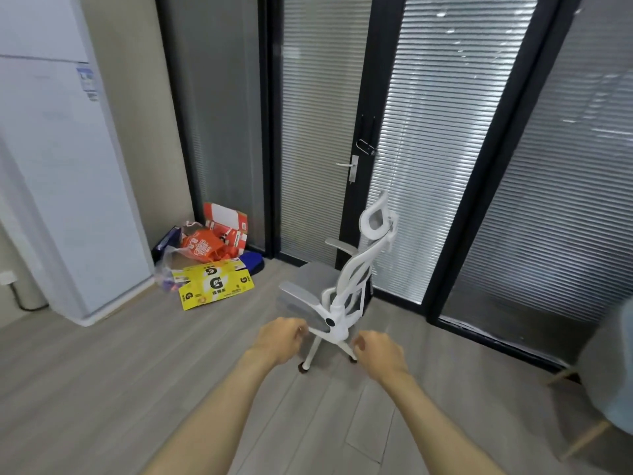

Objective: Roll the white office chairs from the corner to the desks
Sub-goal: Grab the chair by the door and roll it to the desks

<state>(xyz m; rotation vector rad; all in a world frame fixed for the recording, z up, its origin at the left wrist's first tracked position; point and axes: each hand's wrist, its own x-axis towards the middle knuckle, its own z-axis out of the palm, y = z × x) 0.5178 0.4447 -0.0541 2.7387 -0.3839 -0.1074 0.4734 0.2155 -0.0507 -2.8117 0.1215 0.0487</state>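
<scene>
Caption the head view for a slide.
Left hand and right hand reach toward a white office chair beside the glass door.

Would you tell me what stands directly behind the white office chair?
A black-framed glass door with closed blinds and a lever handle; the chair covers part of its base.
</scene>
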